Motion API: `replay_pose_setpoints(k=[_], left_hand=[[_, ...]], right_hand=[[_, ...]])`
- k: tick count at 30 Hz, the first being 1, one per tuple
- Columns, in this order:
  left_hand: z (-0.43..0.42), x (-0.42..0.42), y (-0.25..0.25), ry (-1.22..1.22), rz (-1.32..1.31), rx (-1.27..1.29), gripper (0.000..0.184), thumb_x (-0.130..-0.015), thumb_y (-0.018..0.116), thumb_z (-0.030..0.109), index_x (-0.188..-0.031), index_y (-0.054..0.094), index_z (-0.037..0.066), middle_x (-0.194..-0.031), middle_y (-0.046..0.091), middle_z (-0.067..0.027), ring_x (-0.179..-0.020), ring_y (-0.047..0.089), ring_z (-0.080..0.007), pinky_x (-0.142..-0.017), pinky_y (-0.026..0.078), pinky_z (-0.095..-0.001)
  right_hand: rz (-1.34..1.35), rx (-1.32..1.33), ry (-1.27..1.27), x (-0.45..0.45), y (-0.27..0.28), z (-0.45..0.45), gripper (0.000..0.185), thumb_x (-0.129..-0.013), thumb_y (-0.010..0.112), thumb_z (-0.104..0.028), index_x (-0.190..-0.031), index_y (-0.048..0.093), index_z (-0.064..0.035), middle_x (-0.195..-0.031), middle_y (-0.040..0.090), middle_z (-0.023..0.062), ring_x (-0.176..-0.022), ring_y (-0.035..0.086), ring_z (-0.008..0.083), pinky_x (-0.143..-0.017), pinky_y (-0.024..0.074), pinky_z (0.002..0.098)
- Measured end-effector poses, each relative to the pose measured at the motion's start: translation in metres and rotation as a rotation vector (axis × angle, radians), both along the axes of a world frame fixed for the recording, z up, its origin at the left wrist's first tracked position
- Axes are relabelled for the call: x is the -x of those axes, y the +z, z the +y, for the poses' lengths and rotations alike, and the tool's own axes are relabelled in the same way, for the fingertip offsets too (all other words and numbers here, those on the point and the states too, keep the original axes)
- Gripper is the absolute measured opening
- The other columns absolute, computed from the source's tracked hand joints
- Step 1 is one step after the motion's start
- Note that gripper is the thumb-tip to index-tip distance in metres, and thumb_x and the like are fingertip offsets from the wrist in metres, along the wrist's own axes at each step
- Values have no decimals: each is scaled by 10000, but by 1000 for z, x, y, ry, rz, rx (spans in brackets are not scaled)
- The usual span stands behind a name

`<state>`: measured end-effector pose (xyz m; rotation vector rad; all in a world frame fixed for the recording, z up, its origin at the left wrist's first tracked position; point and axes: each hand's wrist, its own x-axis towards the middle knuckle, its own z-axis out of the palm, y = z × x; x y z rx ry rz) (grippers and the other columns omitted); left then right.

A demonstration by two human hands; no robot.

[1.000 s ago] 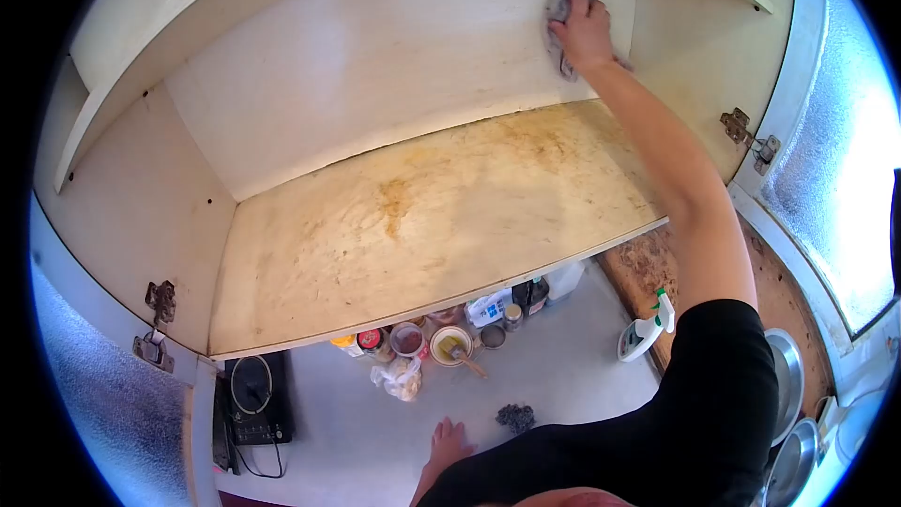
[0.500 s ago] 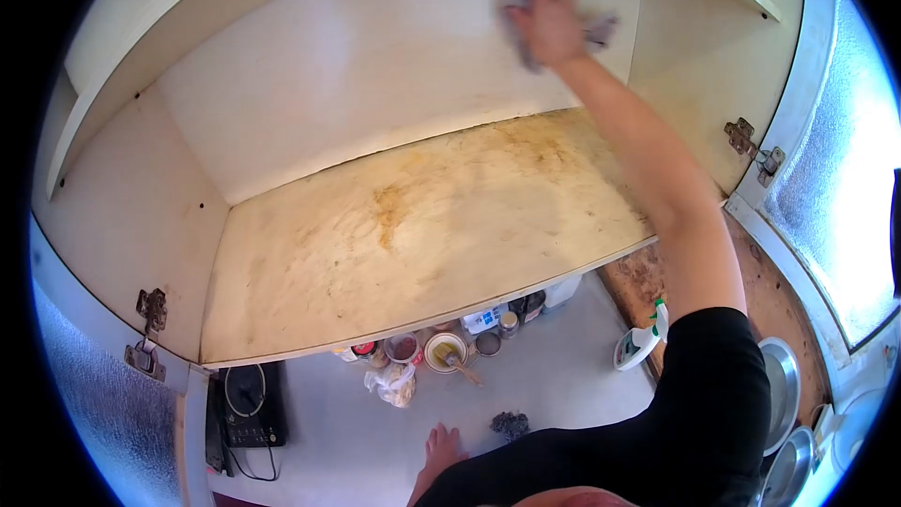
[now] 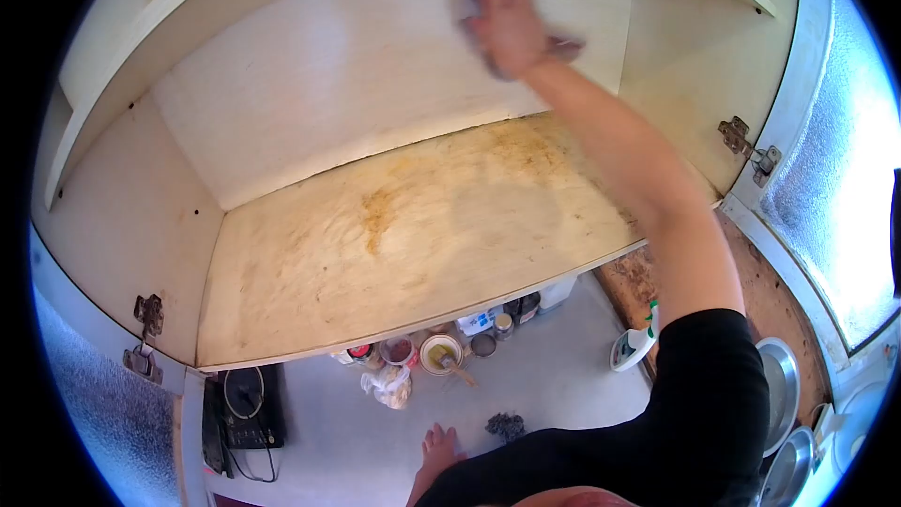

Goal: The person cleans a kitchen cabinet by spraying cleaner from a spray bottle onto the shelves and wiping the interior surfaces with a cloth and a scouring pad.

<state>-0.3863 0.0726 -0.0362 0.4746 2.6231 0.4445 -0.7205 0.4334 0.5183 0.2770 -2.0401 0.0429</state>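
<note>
My right hand [image 3: 518, 30] presses a grey cloth [image 3: 466, 2] against the white back wall [image 3: 375, 47] of an open cupboard, near its upper right; hand and cloth are blurred. Below it lies the cupboard's bottom board [image 3: 328, 272], marked with brown and yellow stains. Down on the grey countertop [image 3: 338, 432], my left hand [image 3: 439, 449] rests flat with its fingers apart, holding nothing. A dark, curly scouring pad [image 3: 506, 426] lies to the right of that hand.
An upper shelf [image 3: 141, 28] spans the cupboard. Frosted glass doors [image 3: 831, 178] stand open at both sides. Below are a white spray bottle [image 3: 633, 345], a bowl with a brush [image 3: 441, 355], jars, a plastic bag [image 3: 388, 385], a black hotplate [image 3: 246, 413] and metal pans [image 3: 778, 394].
My right hand and the cloth have moved left along the back wall. My left hand stays on the countertop, and the whole view has shifted slightly.
</note>
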Motion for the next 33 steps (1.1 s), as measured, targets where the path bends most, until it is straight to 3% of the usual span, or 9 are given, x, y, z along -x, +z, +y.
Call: replay_pose_setpoints(k=[7, 15, 19, 21, 22, 25, 28, 30, 33], left_hand=[[-1, 6, 1, -7, -75, -10, 689, -681, 691, 384, -1241, 378, 131, -1372, 193, -277, -1245, 207, -501, -988, 236, -573], [0, -7, 8, 24, -19, -34, 688, -702, 678, 383, -1255, 367, 118, -1385, 183, -278, -1264, 184, -495, -993, 225, -578], [13, 0, 27, 38, -76, 53, 695, -711, 676, 382, -1270, 356, 121, -1392, 171, -279, -1272, 174, -489, -998, 217, -579], [11, 4, 20, 20, -88, 76, 700, -715, 673, 380, -1278, 348, 122, -1398, 161, -279, -1280, 163, -483, -1001, 214, -581], [13, 2, 19, 16, -97, 87, 702, -717, 672, 380, -1282, 344, 122, -1401, 156, -279, -1285, 158, -480, -1002, 212, -582], [8, 2, 22, 29, -122, 17, 707, -721, 669, 381, -1289, 338, 122, -1407, 148, -278, -1290, 150, -477, -1003, 213, -582], [6, 0, 16, 27, -98, 10, 735, -711, 676, 396, -1300, 330, 126, -1410, 148, -276, -1289, 150, -478, -1004, 212, -580], [1, -2, 6, 23, -86, -2, 761, -702, 682, 407, -1311, 320, 129, -1406, 149, -277, -1281, 158, -485, -1002, 208, -585], [5, -6, 9, 37, -66, 9, 802, -689, 691, 423, -1328, 303, 133, -1395, 149, -286, -1267, 170, -496, -999, 201, -594]], right_hand=[[-208, -382, 121, 2, -12, -23, 269, -744, 568, -152, -1007, 556, -95, -1087, 511, 148, -1049, 448, 327, -898, 393, 394], [-123, 44, -335, -2, -56, 149, 366, -825, 549, -199, -1129, 469, -12, -1198, 421, 194, -1101, 418, 356, -933, 383, 418], [-277, 187, 269, -11, -36, 32, 359, -850, 479, -249, -1092, 488, 16, -1122, 486, 213, -1072, 433, 359, -926, 375, 395], [-367, 66, 218, 15, -44, -17, 278, -881, 408, -210, -1100, 500, -67, -1181, 460, 165, -1158, 404, 321, -980, 342, 381], [-117, -612, -7, 2, -48, -29, 264, -842, 443, -175, -1081, 506, -84, -1204, 460, 130, -1161, 406, 310, -980, 343, 366], [-316, -274, 213, -7, -42, 19, 263, -828, 461, -169, -1079, 504, -101, -1220, 445, 111, -1171, 388, 300, -961, 367, 356], [-707, 583, 268, -44, -26, 74, 266, -817, 475, -156, -1079, 504, -122, -1221, 440, 104, -1169, 384, 304, -932, 396, 355], [-285, -407, -230, -28, -57, 167, 288, -848, 466, -218, -1108, 501, -100, -1224, 442, 128, -1152, 403, 308, -915, 406, 360], [-316, -462, -469, -17, -63, 173, 323, -857, 459, -234, -1142, 482, -84, -1214, 443, 153, -1145, 410, 318, -933, 394, 370]])
